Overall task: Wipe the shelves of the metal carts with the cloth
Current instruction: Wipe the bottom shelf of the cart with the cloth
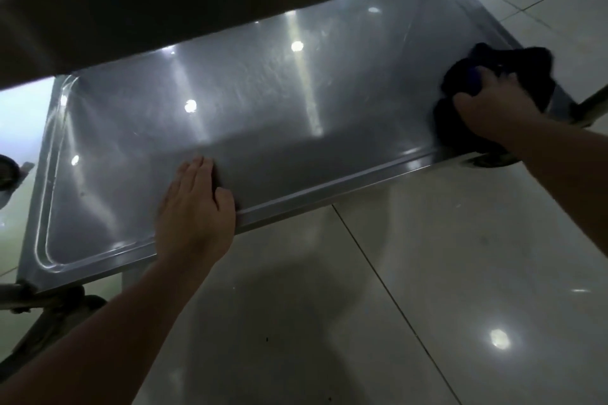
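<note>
At lower centre the left hand (194, 207) lies flat, fingers straight, on the front rim of the shelf (230, 102). Farther off, at right of frame, the right hand (487, 108) clutches the dark cloth (460, 89) in the shelf's right corner. The cart, on wheels, may roll if the bracing hand slips; the cloth could snag on the raised rim.

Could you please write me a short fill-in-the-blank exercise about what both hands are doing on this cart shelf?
1. The right hand grips a dark ____ at the shelf's right end.
2. The left hand rests flat on the shelf's ____ rim.
3. The lower shelf is made of shiny ____.
4. The cart stands on a pale ____ floor.

Missing words: cloth; near; metal; tiled
</note>
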A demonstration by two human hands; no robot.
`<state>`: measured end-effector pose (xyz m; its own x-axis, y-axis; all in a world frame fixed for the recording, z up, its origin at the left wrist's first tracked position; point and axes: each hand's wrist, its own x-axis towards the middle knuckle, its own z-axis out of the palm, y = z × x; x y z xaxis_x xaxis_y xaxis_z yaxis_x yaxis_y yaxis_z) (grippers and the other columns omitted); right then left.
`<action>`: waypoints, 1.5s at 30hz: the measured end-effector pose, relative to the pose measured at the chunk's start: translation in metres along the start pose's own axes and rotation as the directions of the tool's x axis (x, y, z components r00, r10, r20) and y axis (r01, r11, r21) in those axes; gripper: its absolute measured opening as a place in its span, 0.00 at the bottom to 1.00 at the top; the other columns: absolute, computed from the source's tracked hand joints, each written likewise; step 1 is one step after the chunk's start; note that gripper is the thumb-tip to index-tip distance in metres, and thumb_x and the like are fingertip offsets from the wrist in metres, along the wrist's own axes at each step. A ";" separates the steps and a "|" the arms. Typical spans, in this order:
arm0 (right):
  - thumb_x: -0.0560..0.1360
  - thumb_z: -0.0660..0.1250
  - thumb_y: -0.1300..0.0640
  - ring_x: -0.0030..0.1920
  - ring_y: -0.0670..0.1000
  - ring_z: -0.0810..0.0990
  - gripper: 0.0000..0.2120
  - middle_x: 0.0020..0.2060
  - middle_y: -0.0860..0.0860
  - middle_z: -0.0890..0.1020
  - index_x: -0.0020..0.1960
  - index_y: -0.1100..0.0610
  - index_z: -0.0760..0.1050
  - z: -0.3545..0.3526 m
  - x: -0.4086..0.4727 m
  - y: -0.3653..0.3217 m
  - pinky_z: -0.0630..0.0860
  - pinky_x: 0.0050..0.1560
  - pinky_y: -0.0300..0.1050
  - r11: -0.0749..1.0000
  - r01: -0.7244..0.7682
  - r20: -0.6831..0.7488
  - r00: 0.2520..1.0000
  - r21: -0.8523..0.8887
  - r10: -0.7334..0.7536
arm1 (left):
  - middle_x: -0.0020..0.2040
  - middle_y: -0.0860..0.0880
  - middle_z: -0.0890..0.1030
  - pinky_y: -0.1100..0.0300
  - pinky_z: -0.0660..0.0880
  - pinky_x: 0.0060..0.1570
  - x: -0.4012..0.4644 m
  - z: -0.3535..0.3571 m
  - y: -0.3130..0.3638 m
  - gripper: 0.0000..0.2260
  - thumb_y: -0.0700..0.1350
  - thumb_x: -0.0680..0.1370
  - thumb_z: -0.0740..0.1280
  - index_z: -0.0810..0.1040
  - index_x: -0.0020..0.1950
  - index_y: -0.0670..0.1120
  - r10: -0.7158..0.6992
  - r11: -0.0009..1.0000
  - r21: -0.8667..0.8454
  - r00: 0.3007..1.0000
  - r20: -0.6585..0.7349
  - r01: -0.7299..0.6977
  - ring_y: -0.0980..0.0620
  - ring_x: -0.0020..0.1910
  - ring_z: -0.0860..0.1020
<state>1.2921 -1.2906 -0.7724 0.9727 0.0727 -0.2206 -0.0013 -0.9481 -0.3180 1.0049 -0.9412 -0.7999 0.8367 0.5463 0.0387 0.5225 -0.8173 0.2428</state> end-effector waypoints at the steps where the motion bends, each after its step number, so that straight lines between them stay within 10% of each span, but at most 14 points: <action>1: 0.69 0.53 0.39 0.77 0.66 0.60 0.43 0.77 0.67 0.62 0.81 0.57 0.58 0.009 -0.003 -0.019 0.59 0.77 0.60 0.997 0.075 0.016 0.997 -0.005 -0.075 | 0.81 0.43 0.66 0.47 0.59 0.80 0.000 0.000 0.000 0.31 0.52 0.79 0.50 0.66 0.81 0.42 -0.005 1.000 0.001 1.000 0.000 0.005 0.44 0.81 0.61; 7: 0.80 0.58 0.41 0.82 0.56 0.53 0.33 0.82 0.54 0.56 0.83 0.48 0.55 0.095 -0.062 -0.177 0.50 0.80 0.55 0.688 0.722 0.193 0.687 -0.072 -0.700 | 0.82 0.44 0.65 0.50 0.56 0.80 0.001 -0.001 0.002 0.31 0.51 0.79 0.51 0.65 0.82 0.42 -0.012 1.000 0.003 1.000 0.013 0.012 0.45 0.82 0.60; 12: 0.81 0.52 0.40 0.82 0.50 0.46 0.32 0.83 0.47 0.50 0.83 0.44 0.50 0.124 -0.080 -0.252 0.42 0.81 0.55 0.476 0.878 0.359 0.461 -0.050 -0.812 | 0.83 0.47 0.62 0.49 0.56 0.81 0.000 -0.003 0.001 0.31 0.52 0.80 0.48 0.60 0.84 0.46 -0.001 1.000 -0.014 0.999 0.034 0.002 0.48 0.83 0.58; 17: 0.82 0.57 0.41 0.82 0.56 0.51 0.31 0.83 0.52 0.55 0.82 0.44 0.54 0.092 -0.024 -0.227 0.47 0.79 0.61 0.666 0.741 0.270 0.660 -0.084 -0.701 | 0.83 0.45 0.63 0.51 0.55 0.81 0.000 0.000 -0.002 0.32 0.53 0.80 0.50 0.63 0.83 0.44 -0.002 1.000 0.004 1.000 0.031 0.001 0.48 0.82 0.58; 23: 0.82 0.58 0.41 0.78 0.68 0.58 0.31 0.79 0.64 0.60 0.81 0.49 0.58 0.026 0.070 -0.093 0.53 0.77 0.65 0.979 0.191 -0.019 0.981 -0.076 -0.193 | 0.82 0.46 0.65 0.52 0.55 0.80 0.000 0.005 -0.001 0.31 0.54 0.79 0.50 0.64 0.82 0.45 -0.006 1.000 0.011 1.000 0.001 0.006 0.48 0.82 0.60; 28: 0.77 0.56 0.43 0.75 0.67 0.64 0.33 0.74 0.65 0.67 0.79 0.54 0.61 0.034 0.068 -0.090 0.56 0.76 0.65 0.995 0.092 -0.109 0.990 -0.026 -0.094 | 0.83 0.47 0.62 0.51 0.54 0.81 0.000 0.008 -0.005 0.32 0.56 0.80 0.50 0.61 0.84 0.47 -0.006 0.999 0.035 1.000 0.023 0.005 0.50 0.83 0.57; 32: 0.76 0.59 0.43 0.71 0.64 0.69 0.28 0.70 0.62 0.72 0.75 0.51 0.68 0.060 0.035 -0.168 0.62 0.73 0.61 0.941 0.335 0.007 0.942 -0.059 -0.335 | 0.83 0.48 0.61 0.52 0.53 0.81 0.000 0.008 -0.005 0.34 0.58 0.79 0.49 0.61 0.84 0.47 0.002 0.999 0.040 1.000 0.022 -0.003 0.50 0.83 0.56; 39: 0.78 0.57 0.39 0.81 0.51 0.55 0.32 0.81 0.49 0.60 0.81 0.42 0.58 0.126 -0.052 -0.275 0.47 0.80 0.54 0.483 0.875 0.294 0.464 -0.008 -0.836 | 0.84 0.48 0.60 0.52 0.52 0.81 0.000 0.006 -0.005 0.34 0.58 0.79 0.50 0.58 0.85 0.48 -0.003 0.998 0.055 0.999 0.049 0.001 0.51 0.83 0.55; 45: 0.79 0.57 0.40 0.80 0.58 0.59 0.29 0.80 0.56 0.63 0.79 0.42 0.61 0.087 0.013 -0.220 0.50 0.78 0.60 0.741 0.671 0.148 0.736 -0.029 -0.660 | 0.84 0.49 0.60 0.53 0.52 0.81 -0.001 0.005 -0.003 0.33 0.57 0.79 0.51 0.60 0.84 0.48 -0.013 0.999 0.053 0.999 0.042 0.011 0.51 0.83 0.56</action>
<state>1.2851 -1.0541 -0.7861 0.6825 0.7254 -0.0893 0.6580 -0.6631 -0.3568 1.0035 -0.9405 -0.8050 0.8360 0.5488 -0.0054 0.5394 -0.8199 0.1919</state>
